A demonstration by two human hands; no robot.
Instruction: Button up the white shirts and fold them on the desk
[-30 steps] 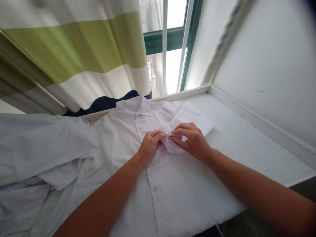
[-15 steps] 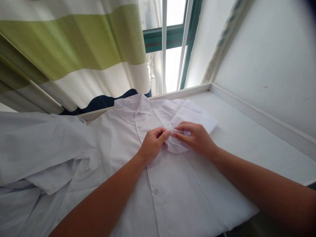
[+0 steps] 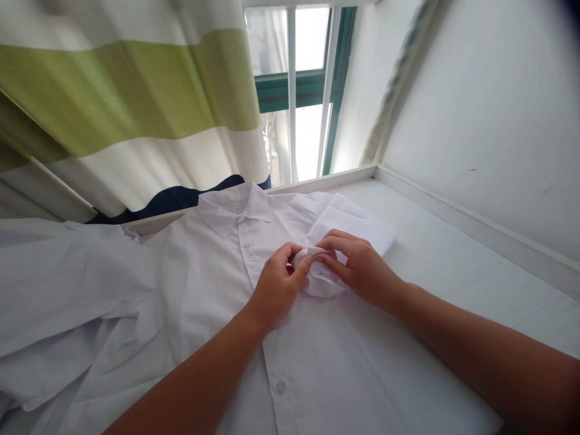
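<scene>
A white button-up shirt (image 3: 217, 290) lies front up on a white surface, its collar toward the window. My left hand (image 3: 275, 289) and my right hand (image 3: 362, 272) meet over the chest, just right of the button placket. Both pinch the same small raised fold of the shirt's white fabric (image 3: 312, 260) between thumb and fingers. The shirt's right sleeve (image 3: 362, 223) is folded in under my right hand. Its left side and sleeve (image 3: 67, 290) lie rumpled and spread out to the left.
A green, white and navy striped curtain (image 3: 127, 109) hangs behind the shirt on the left. A green-framed window (image 3: 308, 90) is at the back and a white wall (image 3: 489, 109) on the right. The white tabletop (image 3: 462, 266) ends in a raised ledge along the wall.
Both hands stay pinched together on the fold; the fingers have shifted slightly and the fabric is bunched a little higher. The view has tilted a bit, so the shirt sits lower and further left.
</scene>
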